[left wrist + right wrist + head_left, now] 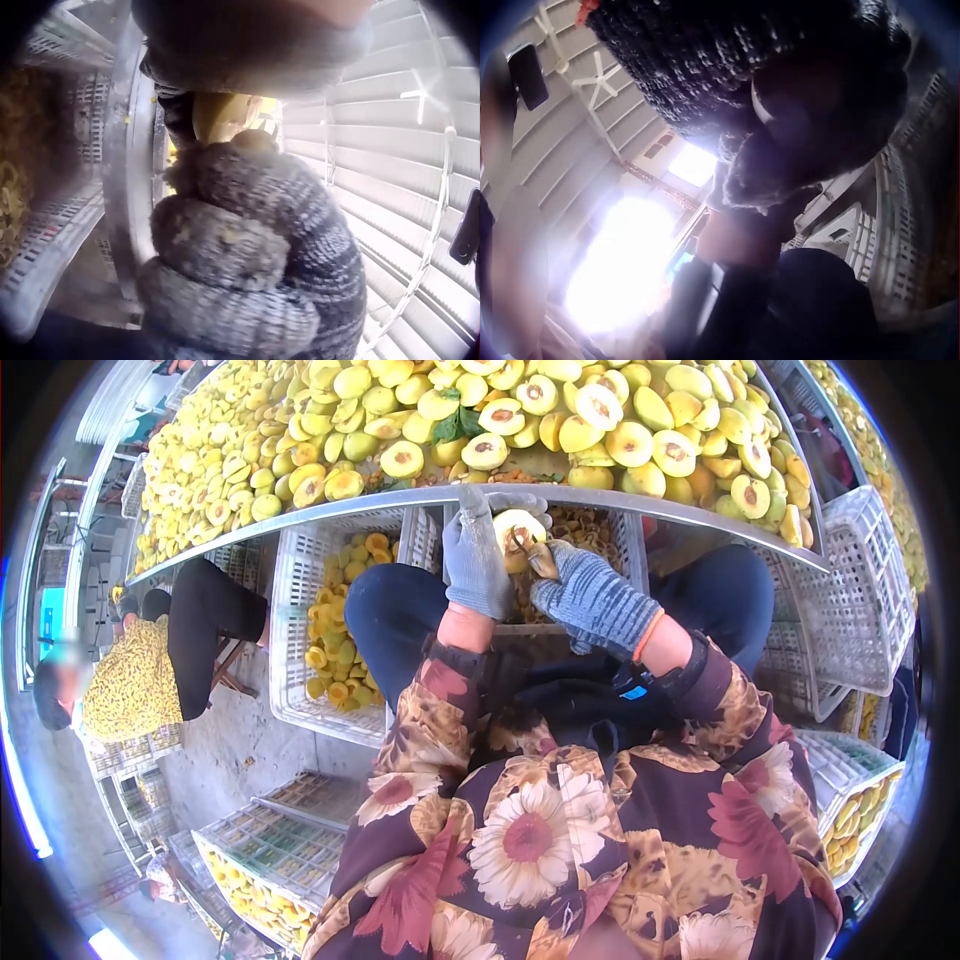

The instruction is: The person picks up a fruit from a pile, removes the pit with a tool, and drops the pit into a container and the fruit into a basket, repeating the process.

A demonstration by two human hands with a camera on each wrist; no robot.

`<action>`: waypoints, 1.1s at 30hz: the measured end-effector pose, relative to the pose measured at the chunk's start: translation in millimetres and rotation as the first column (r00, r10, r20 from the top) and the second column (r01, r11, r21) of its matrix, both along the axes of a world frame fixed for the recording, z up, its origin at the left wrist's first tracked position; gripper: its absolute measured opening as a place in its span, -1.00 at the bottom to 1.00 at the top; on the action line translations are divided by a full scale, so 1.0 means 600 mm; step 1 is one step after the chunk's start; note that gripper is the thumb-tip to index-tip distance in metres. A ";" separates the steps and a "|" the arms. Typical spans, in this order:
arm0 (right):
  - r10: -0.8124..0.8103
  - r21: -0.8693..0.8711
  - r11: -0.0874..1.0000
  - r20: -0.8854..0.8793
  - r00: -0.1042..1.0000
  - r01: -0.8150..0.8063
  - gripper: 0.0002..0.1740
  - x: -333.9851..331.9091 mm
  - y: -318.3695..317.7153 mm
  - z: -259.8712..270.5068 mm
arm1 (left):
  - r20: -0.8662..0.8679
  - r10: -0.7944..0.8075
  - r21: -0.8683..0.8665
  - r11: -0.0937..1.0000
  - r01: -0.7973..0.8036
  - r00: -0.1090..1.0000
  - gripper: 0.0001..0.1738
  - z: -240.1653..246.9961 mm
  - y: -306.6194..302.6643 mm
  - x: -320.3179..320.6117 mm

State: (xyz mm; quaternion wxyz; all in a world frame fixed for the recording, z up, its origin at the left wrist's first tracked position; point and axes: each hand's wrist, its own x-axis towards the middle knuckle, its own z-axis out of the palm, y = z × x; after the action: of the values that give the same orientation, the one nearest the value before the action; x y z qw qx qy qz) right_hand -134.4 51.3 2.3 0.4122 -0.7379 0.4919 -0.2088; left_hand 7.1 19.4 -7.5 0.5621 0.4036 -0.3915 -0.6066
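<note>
Your gloved left hand grips a cut fruit half, its cut face toward you, in front of the table's near edge. Your gloved right hand is clenched around a small tool with a wooden handle, its tip at the middle of that cut face. The two hands are close together, with the fruit half between them.

Just past your left fingers runs the metal rim of the table; the head view overlaps the two, so you cannot tell whether they touch. Behind that rim the fruit heap comes up near the edge, closest on the right, with green leaves near the middle.

Sideways, your hands have the space between your left knee and right knee. Below them a crate of scraps sits partly under the rim, its side wall near your right hand. Beyond your left knee stands another crate holding fruit pieces; beyond the right, a stacked crate leans near the table's corner. Another person sits well apart, left of the crates.
</note>
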 end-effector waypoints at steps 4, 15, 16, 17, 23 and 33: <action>0.374 -0.164 0.909 -0.088 0.923 -0.384 -0.71 -0.020 -0.009 0.008 | -0.120 0.051 -0.074 0.995 -0.060 0.991 -0.30 -0.014 -0.003 -0.005; -0.071 0.581 0.739 0.570 0.818 -0.341 -0.82 -0.027 0.003 0.017 | -0.004 -0.062 0.000 0.998 0.062 0.998 -0.46 -0.001 -0.015 0.006; -0.427 0.790 0.482 0.589 0.686 -0.378 -0.77 -0.024 0.003 0.024 | 0.006 0.003 -0.037 0.999 -0.003 1.000 -0.46 -0.004 -0.015 0.000; -0.304 0.747 0.625 0.499 0.812 -0.225 -0.79 -0.015 0.002 0.021 | 0.015 0.069 -0.074 0.995 -0.068 0.998 -0.47 -0.008 -0.012 -0.008; 0.056 0.440 0.871 0.352 0.934 -0.218 -0.79 -0.020 0.001 -0.012 | 0.087 -0.107 0.072 0.992 0.101 0.990 -0.45 0.009 -0.021 0.005; -0.511 0.678 0.321 0.712 0.482 -0.661 -0.72 -0.044 0.008 -0.027 | -0.036 -0.176 0.022 0.984 0.176 0.984 -0.27 0.009 -0.015 -0.002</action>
State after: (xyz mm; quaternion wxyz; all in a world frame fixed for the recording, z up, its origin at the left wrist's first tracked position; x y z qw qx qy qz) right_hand -160.8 55.8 -13.9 0.9511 -0.1537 0.1820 -0.1965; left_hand 5.8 10.5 -2.1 0.5077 0.3640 -0.4081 -0.6657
